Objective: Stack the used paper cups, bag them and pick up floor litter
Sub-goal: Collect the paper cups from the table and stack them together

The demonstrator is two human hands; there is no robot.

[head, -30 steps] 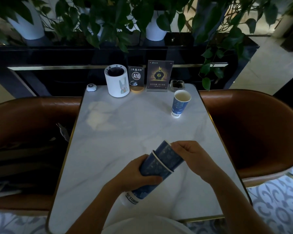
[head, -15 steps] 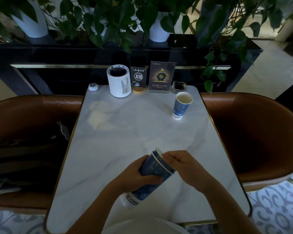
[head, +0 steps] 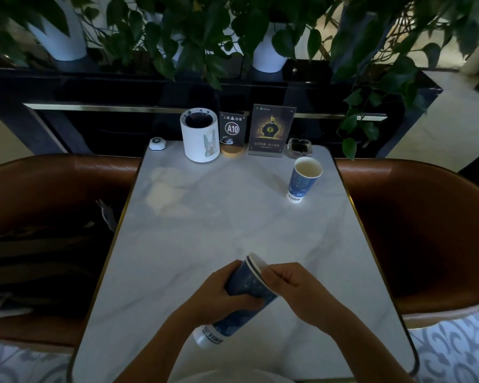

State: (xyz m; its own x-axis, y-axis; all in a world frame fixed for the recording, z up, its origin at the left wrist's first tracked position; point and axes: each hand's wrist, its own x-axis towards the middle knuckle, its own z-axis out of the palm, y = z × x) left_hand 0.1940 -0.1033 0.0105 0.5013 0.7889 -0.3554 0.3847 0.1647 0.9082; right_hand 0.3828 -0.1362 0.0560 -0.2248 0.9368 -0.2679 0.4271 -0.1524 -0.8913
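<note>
Table (head: 205, 230), white marble with gilt edge, carries all items. Nested cups (head: 249, 291), blue-patterned paper with white rims and base, held tilted above the near table edge, mouths pointing up and away: left hand (head: 219, 297) wrapped around the barrel, right hand (head: 291, 286) pinching the rims. Single cup (head: 303, 179), same pattern, upright and empty-looking, far right, well apart from both hands.

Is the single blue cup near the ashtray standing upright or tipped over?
Upright. The single blue cup stands on its white base on the table, open rim facing up, apart from both hands.
</note>
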